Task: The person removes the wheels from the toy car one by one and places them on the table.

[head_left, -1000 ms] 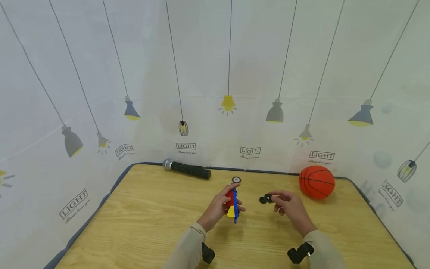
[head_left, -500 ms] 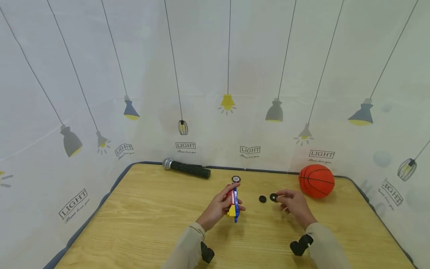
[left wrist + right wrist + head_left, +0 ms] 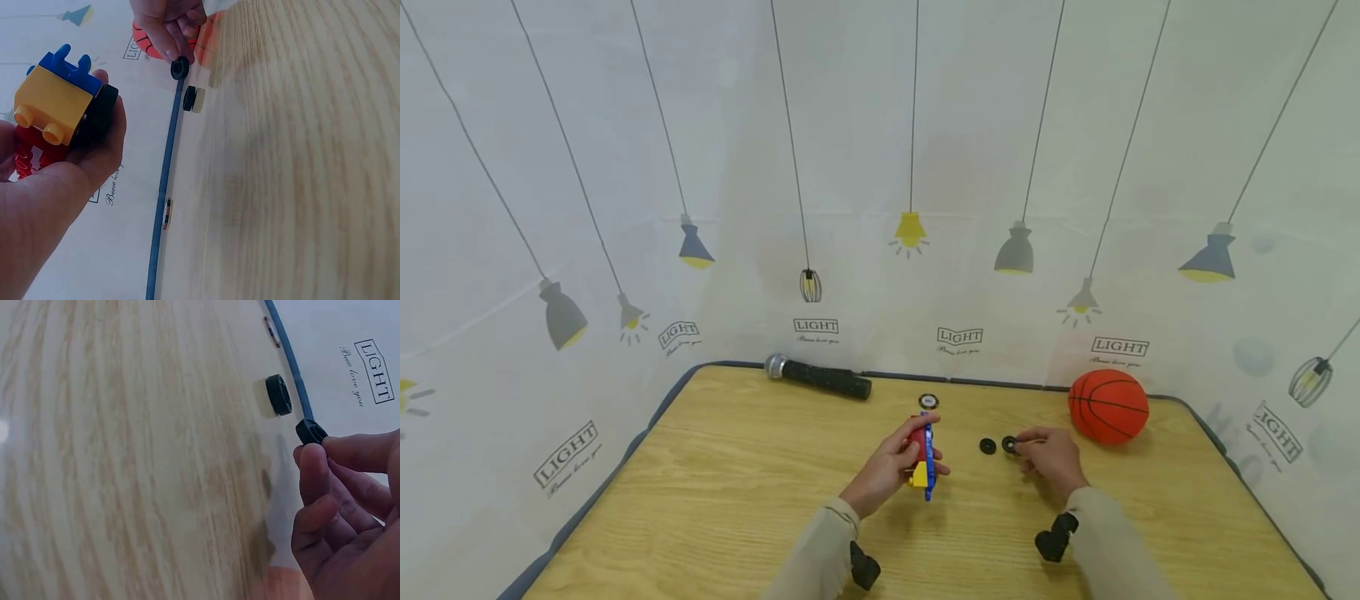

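Observation:
My left hand (image 3: 880, 477) grips a toy car built of blocks (image 3: 53, 97), held up off the table. Its base is blue, with yellow and red blocks fixed to it, and a black wheel shows against my palm in the left wrist view. My fingers and palm hide part of the red block. Over to the right, my right hand (image 3: 1056, 462) pinches a small black toy wheel (image 3: 310, 432) between thumb and fingertips. A second black wheel (image 3: 988, 447) lies on the tabletop just left of the pinched one.
Beyond the car, a round black-and-white chip (image 3: 928, 402) lies on the wooden table (image 3: 722, 492). A microphone (image 3: 820, 379) rests at the back left. At the back right sits an orange-red basketball (image 3: 1108, 407), behind my right hand. A lamp-printed curtain (image 3: 880, 167) borders the table.
My right hand has shifted the pinched wheel slightly right, so it no longer overlaps the lying wheel in the head view. The left hand and car have hardly moved.

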A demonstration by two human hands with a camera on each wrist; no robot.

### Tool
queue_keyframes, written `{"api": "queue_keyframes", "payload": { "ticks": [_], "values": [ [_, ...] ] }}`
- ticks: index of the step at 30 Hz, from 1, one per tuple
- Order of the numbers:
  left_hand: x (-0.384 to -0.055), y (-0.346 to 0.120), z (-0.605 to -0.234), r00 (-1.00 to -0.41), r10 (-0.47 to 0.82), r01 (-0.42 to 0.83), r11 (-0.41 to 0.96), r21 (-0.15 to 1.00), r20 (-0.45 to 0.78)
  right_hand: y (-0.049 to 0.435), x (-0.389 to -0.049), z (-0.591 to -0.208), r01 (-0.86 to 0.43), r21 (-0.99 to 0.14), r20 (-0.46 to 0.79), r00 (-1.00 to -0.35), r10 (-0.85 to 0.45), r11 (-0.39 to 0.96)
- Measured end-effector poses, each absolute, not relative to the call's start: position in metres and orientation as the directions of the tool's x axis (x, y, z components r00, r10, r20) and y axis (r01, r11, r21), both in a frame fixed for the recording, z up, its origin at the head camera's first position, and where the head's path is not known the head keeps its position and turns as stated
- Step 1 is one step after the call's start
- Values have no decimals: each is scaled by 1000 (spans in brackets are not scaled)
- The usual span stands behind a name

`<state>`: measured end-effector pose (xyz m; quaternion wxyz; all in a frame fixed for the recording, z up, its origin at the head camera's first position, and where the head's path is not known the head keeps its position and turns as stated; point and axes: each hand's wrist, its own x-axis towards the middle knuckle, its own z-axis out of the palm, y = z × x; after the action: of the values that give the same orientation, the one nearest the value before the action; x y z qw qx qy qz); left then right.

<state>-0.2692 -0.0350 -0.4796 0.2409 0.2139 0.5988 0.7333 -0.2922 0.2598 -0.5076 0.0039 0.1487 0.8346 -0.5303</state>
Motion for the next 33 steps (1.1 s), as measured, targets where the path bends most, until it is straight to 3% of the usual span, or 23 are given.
{"api": "queue_keyframes", "payload": {
  "ticks": [33],
  "values": [
    [-271, -36, -481, -793, 609, -62, -106, 992, 15, 263, -297, -511, 328, -841, -215, -932, 292, 429]
  ]
}}
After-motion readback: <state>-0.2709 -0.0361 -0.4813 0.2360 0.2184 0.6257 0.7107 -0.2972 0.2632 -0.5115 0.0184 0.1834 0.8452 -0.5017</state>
